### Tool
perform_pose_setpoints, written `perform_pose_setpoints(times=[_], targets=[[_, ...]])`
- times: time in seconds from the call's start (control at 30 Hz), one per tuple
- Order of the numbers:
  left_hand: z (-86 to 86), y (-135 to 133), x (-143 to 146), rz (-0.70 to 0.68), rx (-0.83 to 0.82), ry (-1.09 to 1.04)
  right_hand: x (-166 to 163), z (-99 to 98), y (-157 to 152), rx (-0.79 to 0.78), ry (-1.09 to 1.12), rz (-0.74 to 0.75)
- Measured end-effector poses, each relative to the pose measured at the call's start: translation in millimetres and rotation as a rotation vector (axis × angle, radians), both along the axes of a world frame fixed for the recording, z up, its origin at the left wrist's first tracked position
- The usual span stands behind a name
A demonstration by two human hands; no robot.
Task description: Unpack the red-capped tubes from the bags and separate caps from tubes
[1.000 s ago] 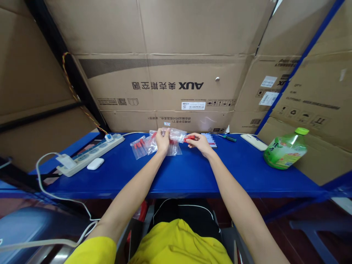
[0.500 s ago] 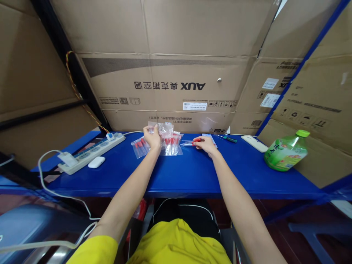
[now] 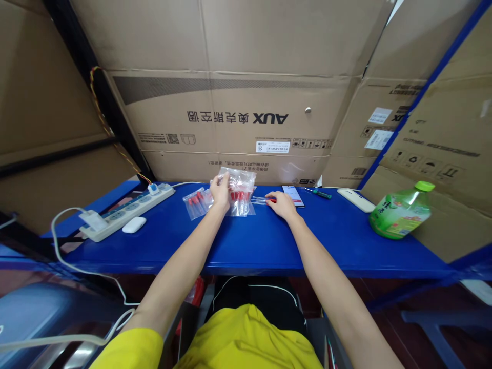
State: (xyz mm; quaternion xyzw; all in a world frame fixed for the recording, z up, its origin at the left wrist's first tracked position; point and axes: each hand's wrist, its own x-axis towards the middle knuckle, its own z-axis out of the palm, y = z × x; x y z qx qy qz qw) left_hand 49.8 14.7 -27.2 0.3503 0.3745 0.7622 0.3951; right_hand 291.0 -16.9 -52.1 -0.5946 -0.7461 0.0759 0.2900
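Observation:
My left hand [image 3: 220, 191] is closed, thumb and fingers pinching clear plastic bags [image 3: 242, 178] above the blue tabletop. Under and beside it lie small clear packets with red-handled pieces inside, one packet [image 3: 196, 204] to its left and several red pieces [image 3: 240, 196] to its right. My right hand [image 3: 283, 205] has its fingers closed on slim red-ended sticks [image 3: 265, 200], whose thin pale shafts point left toward the packets. Their exact kind is too small to make out. Just behind the right hand lies a phone [image 3: 293, 196] with its screen lit.
A green-handled screwdriver [image 3: 320, 193] and a white flat device [image 3: 355, 200] lie at the back right, near a green bottle [image 3: 402, 212]. On the left are a power strip [image 3: 130, 211] with cables and a white earbud case [image 3: 134, 224]. Cardboard walls [image 3: 238, 92] enclose the table.
My left hand has shifted right with the clear bags, which now hang over the red pieces. My right hand has moved slightly left and lower, uncovering more of the phone.

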Motion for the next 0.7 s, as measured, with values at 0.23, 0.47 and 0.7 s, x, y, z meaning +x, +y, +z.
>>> perform_pose_setpoints(times=[0.23, 0.47, 0.7], targets=[[3.0, -9.9, 12.5, -0.078, -0.007, -0.039, 9.2, -3.4, 6.8, 0.039, 0.172, -0.052], [8.6, -19.2, 19.2, -0.196, 0.033, -0.006, -2.1, 5.7, 2.5, 0.053, 0.493, 0.000], [13.9, -35.3, 33.1, -0.341, 0.039, -0.027, -23.9, 15.4, -4.2, -0.175, 1.029, 0.160]])
